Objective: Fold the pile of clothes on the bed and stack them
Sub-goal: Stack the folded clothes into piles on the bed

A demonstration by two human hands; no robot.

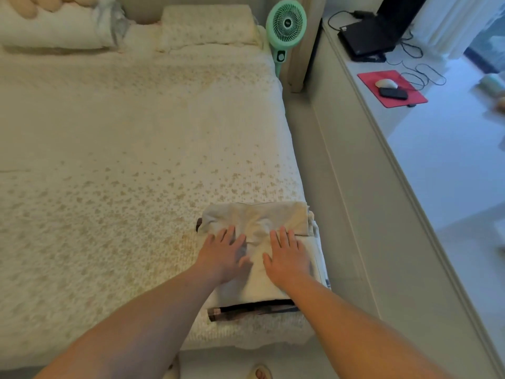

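A stack of folded clothes (257,217) lies at the near right corner of the bed (123,160). Its top piece is pale cream cloth; a dark patterned garment (246,311) shows at the stack's near edge and left side. My left hand (225,253) lies flat on the top piece, fingers spread, toward its left half. My right hand (285,255) lies flat beside it on the right half, fingers straight. Both palms press down on the cloth.
A pillow (207,26) and a rolled quilt (54,26) lie at the bed's head. A green fan (285,26) stands by the far right corner. A white ledge at right carries a laptop (374,36), a red mouse pad (392,87) and cables. My feet in slippers (259,373) stand below.
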